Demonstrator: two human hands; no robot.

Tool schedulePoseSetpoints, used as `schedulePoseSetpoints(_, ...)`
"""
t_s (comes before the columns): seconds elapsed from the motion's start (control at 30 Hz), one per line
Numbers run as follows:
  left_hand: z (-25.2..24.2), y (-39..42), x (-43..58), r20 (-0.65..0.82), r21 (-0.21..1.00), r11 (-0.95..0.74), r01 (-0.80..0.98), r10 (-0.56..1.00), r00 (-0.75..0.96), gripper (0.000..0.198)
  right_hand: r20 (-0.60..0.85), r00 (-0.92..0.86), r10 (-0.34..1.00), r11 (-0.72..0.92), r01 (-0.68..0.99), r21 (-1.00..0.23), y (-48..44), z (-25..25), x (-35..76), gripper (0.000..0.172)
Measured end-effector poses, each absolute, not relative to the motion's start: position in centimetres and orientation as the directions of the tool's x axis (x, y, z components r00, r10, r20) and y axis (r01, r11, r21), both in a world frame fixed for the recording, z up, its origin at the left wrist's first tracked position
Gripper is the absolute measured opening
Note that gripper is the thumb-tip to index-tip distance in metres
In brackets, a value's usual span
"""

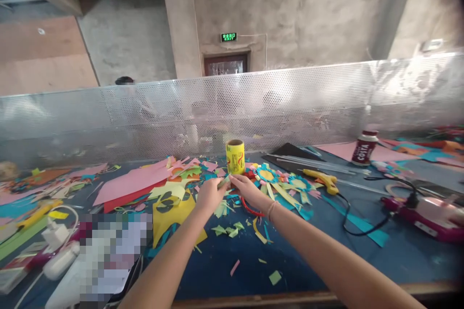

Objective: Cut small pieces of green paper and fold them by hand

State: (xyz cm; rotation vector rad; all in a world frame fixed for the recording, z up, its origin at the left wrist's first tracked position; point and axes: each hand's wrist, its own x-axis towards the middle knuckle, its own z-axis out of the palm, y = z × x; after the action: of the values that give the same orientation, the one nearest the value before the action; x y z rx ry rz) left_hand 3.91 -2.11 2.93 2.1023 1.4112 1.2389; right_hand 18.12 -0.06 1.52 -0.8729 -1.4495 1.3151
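My left hand [210, 194] and my right hand [249, 190] meet over the middle of the table, fingertips almost touching. Between them is a small piece of pale green paper [225, 181], pinched by the left fingers; the right fingertips close on its other end. Just behind the hands a yellow roll [235, 158] of tape or film stands upright. To the right lie blue paper flowers [266, 174] with yellow centres, and a red ring-shaped item [251, 208] shows partly under my right hand. Green paper scraps [229, 230] are scattered below.
Yellow cut paper [163, 217] and pink sheets [134, 181] lie left. A yellow glue gun [322, 179] with a black cord, clear glue sticks [311, 164], a Costa bottle [364, 147] and a power strip [427, 219] are right. A perforated metal screen [290, 106] runs behind.
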Motion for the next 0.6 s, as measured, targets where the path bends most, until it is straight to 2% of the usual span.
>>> schedulePoseSetpoints(0.1,2.2,-0.9,4.0,0.485,0.707,-0.482,0.518,0.863,0.140,0.025,0.178,-0.287,0.941,0.164,-0.070,-0.984,0.5,0.9,18.5,0.039)
schedulePoseSetpoints(0.2,0.7,-0.1,4.2,0.492,0.754,-0.453,0.476,0.869,0.048,0.036,0.222,-0.272,0.936,0.227,-0.016,-0.974,0.7,0.0,18.7,0.030)
schedulePoseSetpoints(0.27,-0.2,0.1,4.3,0.413,0.855,-0.380,0.352,0.911,-0.018,0.036,0.249,-0.285,0.926,0.272,0.046,-0.961,0.7,-0.3,18.8,0.024)
schedulePoseSetpoints(0.37,-0.9,-0.1,4.4,0.156,0.987,-0.157,0.039,0.987,0.028,0.028,0.263,-0.267,0.927,0.291,0.069,-0.954,0.4,-0.3,19.1,0.021)
schedulePoseSetpoints(0.47,-0.9,-0.4,4.5,0.063,0.991,-0.058,-0.124,0.997,0.039,0.022,0.264,-0.247,0.932,0.283,0.046,-0.958,0.2,-0.2,19.3,0.024)
schedulePoseSetpoints(0.57,-0.6,-0.7,4.6,0.023,0.980,-0.009,-0.200,0.997,0.067,0.013,0.248,-0.219,0.944,0.253,-0.003,-0.967,0.1,-0.2,19.4,0.026)
schedulePoseSetpoints(0.6,-0.5,-0.7,4.6,0.015,0.977,0.001,-0.214,0.997,0.077,0.016,0.244,-0.217,0.945,0.246,-0.019,-0.969,0.1,-0.3,19.4,0.027)
